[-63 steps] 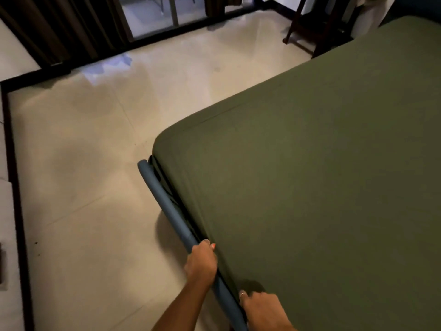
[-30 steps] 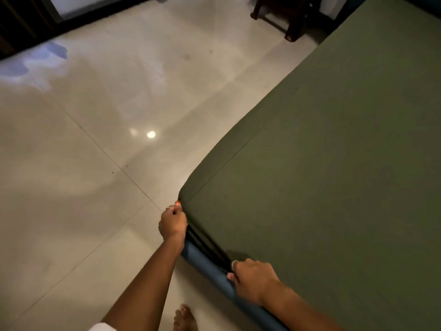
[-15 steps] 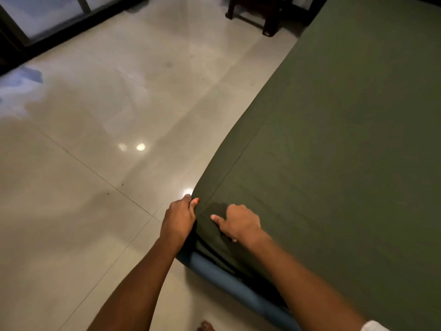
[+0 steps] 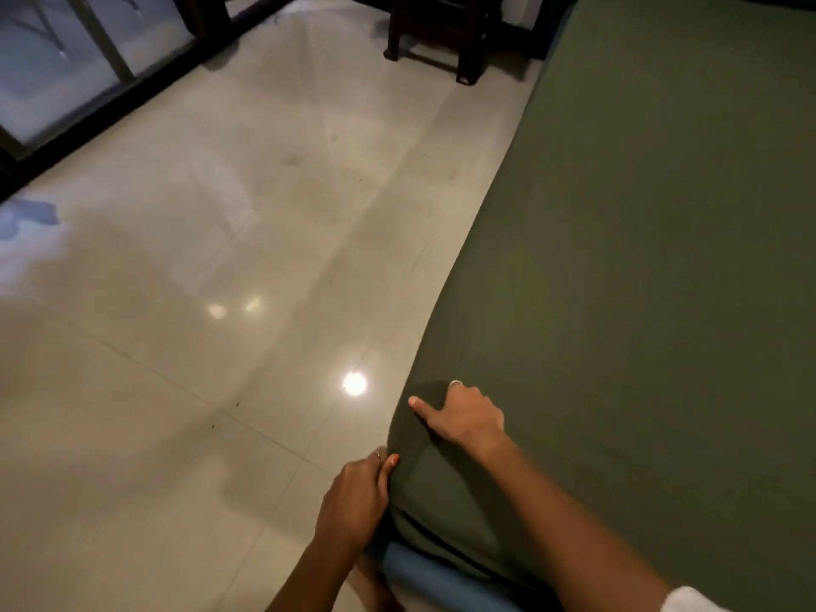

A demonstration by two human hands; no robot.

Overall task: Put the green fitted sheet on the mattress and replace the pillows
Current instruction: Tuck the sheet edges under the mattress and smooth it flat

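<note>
Glossy pale floor tiles [image 4: 185, 390] fill the left and middle of the view, with bright spots of light reflected near the bed corner. Along the far left runs a dark-framed glass door [image 4: 66, 68], and at the far centre stand the legs of a dark wooden piece of furniture [image 4: 437, 33].

Across the whole right side lies the mattress, covered by the green fitted sheet [image 4: 653, 267], which is smooth and flat over the top and drawn down over the long left edge. At the near corner the cloth bunches into a rounded fold. Below that corner a blue padded bed rail [image 4: 432, 580] shows at the near bottom edge, just under the sheet's hem.

Both hands are at this near corner. The right hand [image 4: 463, 415] rests on top of the sheet with its fingers curled under and the thumb stretched out to the left, pressing the cloth down; a ring shows on one finger. The left hand [image 4: 357, 492] is at the side of the corner, just below and left of the right, its fingers curled round the sheet's edge and gripping it.
</note>
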